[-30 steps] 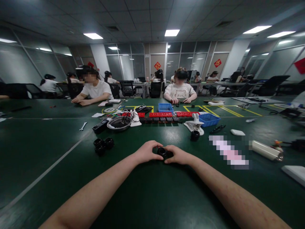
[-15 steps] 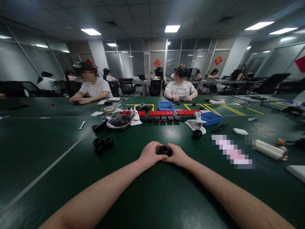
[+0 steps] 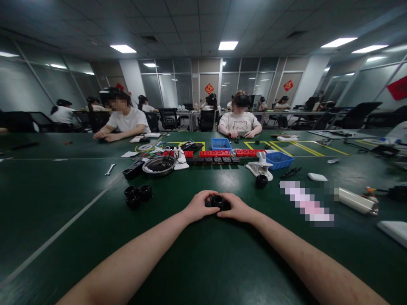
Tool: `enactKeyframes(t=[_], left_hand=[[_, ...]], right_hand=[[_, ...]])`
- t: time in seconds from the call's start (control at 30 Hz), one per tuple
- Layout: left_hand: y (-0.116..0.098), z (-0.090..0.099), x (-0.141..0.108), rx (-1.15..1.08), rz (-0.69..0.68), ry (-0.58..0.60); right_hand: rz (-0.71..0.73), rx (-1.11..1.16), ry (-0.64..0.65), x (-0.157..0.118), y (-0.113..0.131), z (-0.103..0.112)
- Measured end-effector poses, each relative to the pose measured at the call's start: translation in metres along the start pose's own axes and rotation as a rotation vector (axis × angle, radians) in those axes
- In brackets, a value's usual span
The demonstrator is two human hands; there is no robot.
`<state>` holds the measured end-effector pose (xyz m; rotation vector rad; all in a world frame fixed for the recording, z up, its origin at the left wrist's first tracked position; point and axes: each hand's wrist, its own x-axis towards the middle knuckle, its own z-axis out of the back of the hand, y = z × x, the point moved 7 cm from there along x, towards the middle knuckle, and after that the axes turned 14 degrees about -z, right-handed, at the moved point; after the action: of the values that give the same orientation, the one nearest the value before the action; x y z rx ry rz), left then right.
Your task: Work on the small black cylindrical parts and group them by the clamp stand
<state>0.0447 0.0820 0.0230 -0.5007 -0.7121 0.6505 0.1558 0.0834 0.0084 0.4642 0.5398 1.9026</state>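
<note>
Between my two hands, low over the green table, is a black round part with a hole in its middle (image 3: 218, 201). My left hand (image 3: 201, 206) curls about its left side, thumb along the near edge. Around the right side bends my right hand (image 3: 237, 207), its fingers over the far edge and its thumb close to the left one. The underside of the part is hidden. Several similar black round parts (image 3: 138, 194) stand grouped to the left. Another black round part (image 3: 261, 181) lies ahead on the right, in front of a white clip-shaped stand (image 3: 260, 166).
Beyond my hands are a metal bowl with cables (image 3: 159, 165), red socket strips (image 3: 217, 153) and a blue bin (image 3: 279, 160). A wrench (image 3: 110, 170) lies left. A beige cylinder (image 3: 356, 201) is at right. Two people (image 3: 240, 120) sit across the table (image 3: 203, 262).
The camera view has shifted slightly. My right fingers have moved a little farther over the far side of the black round part, and both hands stay on it.
</note>
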Motion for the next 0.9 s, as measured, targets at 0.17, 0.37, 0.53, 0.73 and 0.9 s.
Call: enactKeyframes(t=[0.17,0.37,0.53,0.73,0.9], left_hand=[[-0.002,-0.002,0.001,-0.055,-0.043,0.062],[0.004,-0.003,0.000,-0.084,-0.006,0.086],[0.000,-0.002,0.001,-0.054,-0.021,0.086],[0.000,-0.002,0.000,0.025,0.037,-0.018],[0.006,-0.003,-0.005,0.146,0.152,-0.167]], right_hand=[[0.036,0.071,0.131,0.001,-0.003,0.002],[0.038,0.198,0.241,0.001,0.000,0.003],[0.026,0.206,0.219,0.002,-0.001,0.003],[-0.097,0.108,0.031,0.007,-0.014,-0.003],[-0.241,-0.138,-0.197,0.004,-0.011,-0.005]])
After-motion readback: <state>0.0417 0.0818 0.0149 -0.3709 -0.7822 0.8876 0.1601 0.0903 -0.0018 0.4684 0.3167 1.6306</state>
